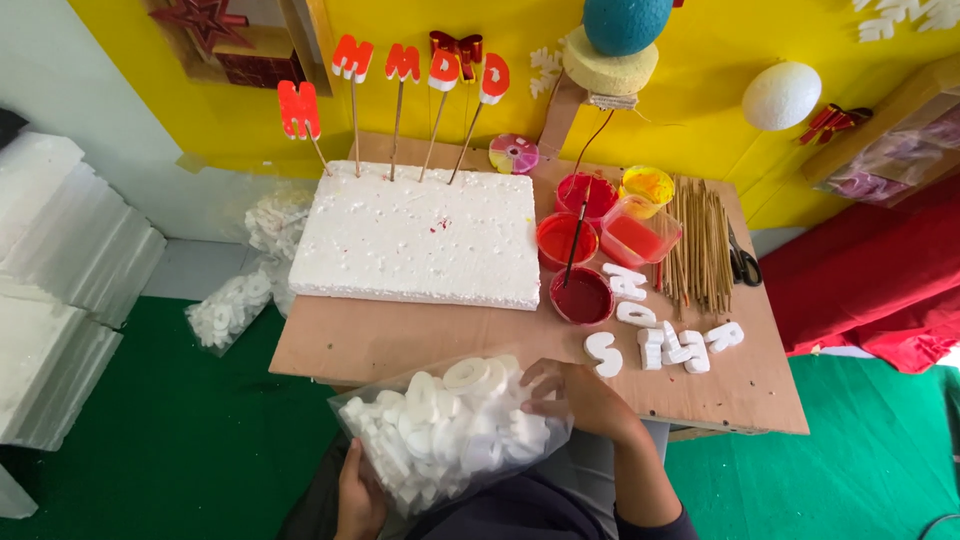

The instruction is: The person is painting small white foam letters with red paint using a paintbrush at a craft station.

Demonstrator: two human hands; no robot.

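Nearest the camera, at six o'clock, a clear plastic bag full of white foam letters [450, 430] rested on the person's lap. The left hand [358, 500] cupped the bag's lower edge from beneath, fingers curled against the plastic. The right hand [575, 395] lay at the bag's mouth with its fingers bent among the topmost letters; whether they had pinched one could not be told.

Judging by the layout, the work looked only partly done. Five red-painted foam letters on thin wooden sticks [400, 75] stood planted along the twelve o'clock edge of a white foam slab [415, 240] on the brown board table [400, 345]. At three o'clock from the hands, a loose group of unpainted white foam letters [660, 335] lay on the board, apparently waiting for colour. Just above them sat round tubs of red paint [583, 296], one with a brush standing in it, and at two o'clock a bundle of bare wooden skewers [697, 245] beside black-handled scissors [742, 262]. Many letters remained bagged.
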